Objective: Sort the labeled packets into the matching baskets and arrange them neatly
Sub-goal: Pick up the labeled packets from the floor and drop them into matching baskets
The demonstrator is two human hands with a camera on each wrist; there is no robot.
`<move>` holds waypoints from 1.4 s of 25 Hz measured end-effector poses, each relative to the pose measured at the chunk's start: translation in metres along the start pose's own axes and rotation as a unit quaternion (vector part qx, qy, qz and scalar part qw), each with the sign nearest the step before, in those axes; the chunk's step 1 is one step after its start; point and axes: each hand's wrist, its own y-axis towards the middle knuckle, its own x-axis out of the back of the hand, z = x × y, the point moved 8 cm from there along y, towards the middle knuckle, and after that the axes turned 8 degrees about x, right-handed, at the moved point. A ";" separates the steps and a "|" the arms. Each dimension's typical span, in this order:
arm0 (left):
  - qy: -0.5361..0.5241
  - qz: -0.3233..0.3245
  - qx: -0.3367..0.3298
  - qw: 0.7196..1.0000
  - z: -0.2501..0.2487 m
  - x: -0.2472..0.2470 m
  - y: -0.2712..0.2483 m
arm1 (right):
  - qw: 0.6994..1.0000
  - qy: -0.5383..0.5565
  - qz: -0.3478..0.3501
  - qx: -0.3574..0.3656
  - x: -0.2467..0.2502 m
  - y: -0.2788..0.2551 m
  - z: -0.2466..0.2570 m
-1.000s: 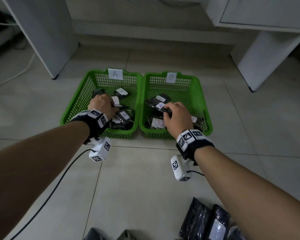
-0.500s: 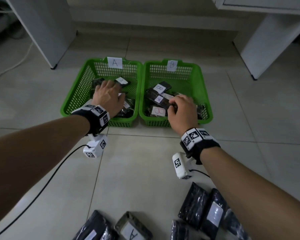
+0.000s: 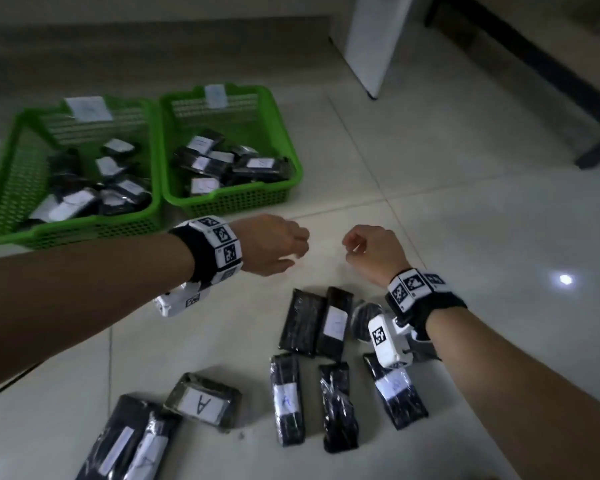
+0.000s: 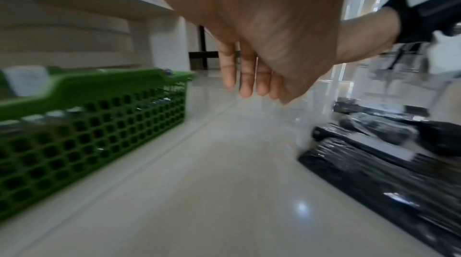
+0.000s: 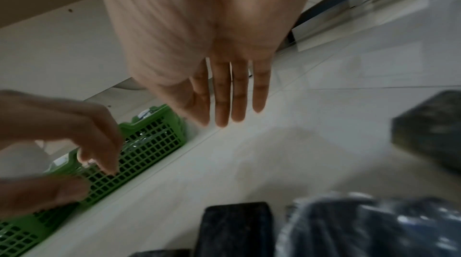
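Both hands empty, left hand point(image 3: 274, 245) and right hand point(image 3: 373, 252) loosely curled over bare floor point(image 3: 465, 237) between baskets point(image 3: 222, 199) and packets point(image 3: 286, 398): likely light, film-wrapped, slippery; best pinched across the narrow middle.

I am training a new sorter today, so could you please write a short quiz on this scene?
1. True or false: the left hand holds a packet.
2. How many green baskets stand on the floor?
3. The nearest packet with a plainly readable label belongs in: a) the left basket, b) the right basket, c) neither.

Key: 1. False; both it and the right hand are empty. 2. Two. 3. It reads A, but the basket tags are blurred here, so it cannot be told.
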 end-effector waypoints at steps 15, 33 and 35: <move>0.047 0.210 -0.065 0.974 -0.059 -0.073 -0.018 | 0.990 0.059 0.117 -0.051 -0.020 -0.054 -0.030; -0.205 -0.159 0.304 0.917 0.090 0.035 -0.103 | 0.912 0.392 -0.115 -0.028 0.001 0.008 0.051; -0.218 -0.200 0.370 0.881 0.108 0.042 -0.121 | 0.907 0.402 -0.124 -0.011 0.000 0.018 0.063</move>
